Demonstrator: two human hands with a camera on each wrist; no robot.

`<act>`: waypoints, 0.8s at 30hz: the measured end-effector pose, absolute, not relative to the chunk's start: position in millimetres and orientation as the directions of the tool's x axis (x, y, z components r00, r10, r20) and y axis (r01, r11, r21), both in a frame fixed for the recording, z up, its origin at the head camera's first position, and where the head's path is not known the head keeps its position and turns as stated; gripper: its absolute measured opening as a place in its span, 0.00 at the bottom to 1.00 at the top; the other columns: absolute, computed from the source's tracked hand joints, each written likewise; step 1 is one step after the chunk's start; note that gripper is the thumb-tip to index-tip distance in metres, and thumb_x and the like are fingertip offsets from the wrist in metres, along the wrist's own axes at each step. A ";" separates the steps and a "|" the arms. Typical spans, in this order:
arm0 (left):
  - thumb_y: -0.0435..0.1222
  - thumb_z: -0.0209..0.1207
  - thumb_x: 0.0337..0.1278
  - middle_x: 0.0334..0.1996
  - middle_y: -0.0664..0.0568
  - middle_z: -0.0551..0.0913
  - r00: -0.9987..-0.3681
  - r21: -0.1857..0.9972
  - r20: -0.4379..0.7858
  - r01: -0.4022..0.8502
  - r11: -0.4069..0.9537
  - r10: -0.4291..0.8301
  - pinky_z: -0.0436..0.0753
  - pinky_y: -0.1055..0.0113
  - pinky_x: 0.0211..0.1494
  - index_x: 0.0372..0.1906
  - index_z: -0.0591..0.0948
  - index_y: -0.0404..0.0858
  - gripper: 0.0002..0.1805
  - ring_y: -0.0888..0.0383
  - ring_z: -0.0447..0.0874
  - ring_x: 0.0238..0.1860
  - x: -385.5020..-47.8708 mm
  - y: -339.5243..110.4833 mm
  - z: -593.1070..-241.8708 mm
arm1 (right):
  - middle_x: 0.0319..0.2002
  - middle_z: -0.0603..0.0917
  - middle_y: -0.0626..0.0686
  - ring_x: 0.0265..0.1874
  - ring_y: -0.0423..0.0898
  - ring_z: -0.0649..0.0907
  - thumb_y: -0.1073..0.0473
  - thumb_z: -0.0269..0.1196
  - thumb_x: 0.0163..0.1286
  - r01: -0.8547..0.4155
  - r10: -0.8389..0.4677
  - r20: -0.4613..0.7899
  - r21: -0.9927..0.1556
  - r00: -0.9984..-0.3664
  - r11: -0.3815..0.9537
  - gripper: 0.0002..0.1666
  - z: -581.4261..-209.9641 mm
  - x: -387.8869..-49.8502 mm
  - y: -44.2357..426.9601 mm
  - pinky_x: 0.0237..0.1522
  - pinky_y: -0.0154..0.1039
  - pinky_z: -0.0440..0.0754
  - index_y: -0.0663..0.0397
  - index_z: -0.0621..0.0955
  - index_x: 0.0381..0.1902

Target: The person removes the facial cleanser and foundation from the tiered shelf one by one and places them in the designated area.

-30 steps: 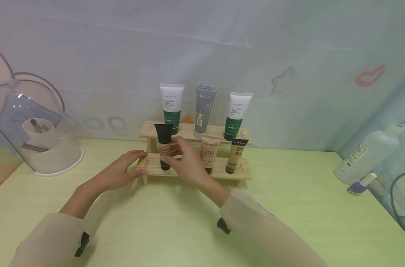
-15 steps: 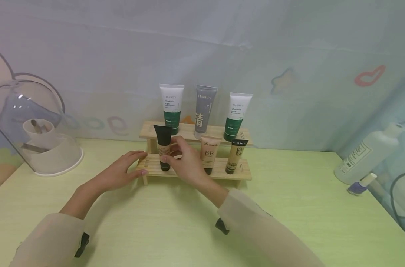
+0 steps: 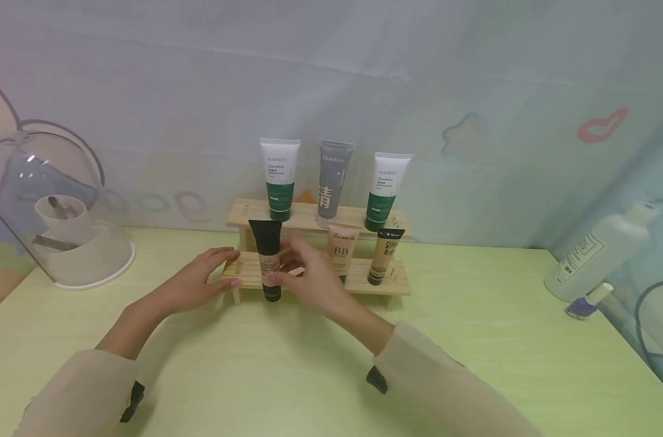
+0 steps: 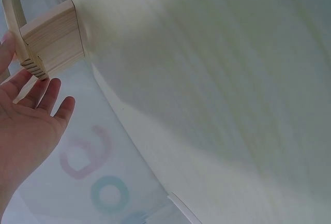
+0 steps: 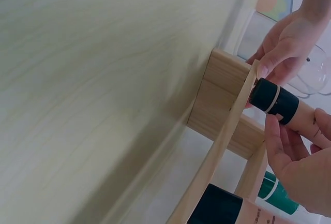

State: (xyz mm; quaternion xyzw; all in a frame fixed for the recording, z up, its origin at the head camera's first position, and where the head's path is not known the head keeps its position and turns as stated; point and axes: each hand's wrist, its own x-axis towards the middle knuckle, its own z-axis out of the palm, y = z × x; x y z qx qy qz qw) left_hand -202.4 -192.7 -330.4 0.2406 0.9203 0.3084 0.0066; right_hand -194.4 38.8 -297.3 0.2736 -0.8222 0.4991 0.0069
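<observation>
In the head view, the right hand [image 3: 316,278] pinches a tan-and-black tube [image 3: 268,261] between thumb and fingers; in the left wrist view, the left hand [image 4: 31,120] grips the wooden rack's [image 4: 54,32] end; in the right wrist view, the tube's black end [image 5: 284,106] juts past the fingertips.

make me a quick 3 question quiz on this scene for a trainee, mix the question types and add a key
1. Multiple choice: what does the right hand hold?
a) a grey plastic tube
b) a black-and-tan plastic tube
c) a pale plastic bottle

2. True or false: the left hand touches the pale two-tier wooden stand.

3. Count: how many items stand on the upper shelf?

Key:
1. b
2. True, at one end of its lower shelf.
3. Three: a white-and-green tube, a grey tube and another white-and-green tube.
</observation>
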 end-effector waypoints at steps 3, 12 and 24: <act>0.43 0.54 0.62 0.63 0.30 0.58 -0.882 0.566 0.137 0.443 0.695 0.450 0.56 0.39 0.60 0.63 0.61 0.25 0.33 0.33 0.52 0.63 -202.2 -193.0 -330.3 | 0.41 0.81 0.53 0.37 0.43 0.80 0.65 0.66 0.57 -0.461 -0.463 0.274 -0.811 -0.843 0.360 0.22 -299.0 -190.4 46.8 0.39 0.36 0.78 0.56 0.74 0.51; 0.43 0.53 0.63 0.63 0.29 0.57 -0.881 0.565 0.129 0.442 0.697 0.454 0.56 0.38 0.60 0.64 0.61 0.25 0.33 0.32 0.51 0.63 -201.4 -193.5 -329.6 | 0.40 0.80 0.53 0.38 0.44 0.81 0.67 0.66 0.56 -0.480 -0.549 0.239 -0.804 -0.801 0.351 0.21 -300.7 -183.3 80.8 0.39 0.36 0.79 0.58 0.74 0.48; 0.43 0.53 0.63 0.63 0.29 0.56 -0.882 0.572 0.121 0.437 0.694 0.456 0.55 0.38 0.59 0.64 0.61 0.25 0.33 0.32 0.51 0.63 -200.4 -192.5 -327.7 | 0.42 0.79 0.54 0.41 0.48 0.80 0.68 0.67 0.55 -0.447 -0.630 0.133 -0.813 -0.765 0.372 0.24 -289.6 -180.7 144.6 0.44 0.42 0.78 0.60 0.74 0.50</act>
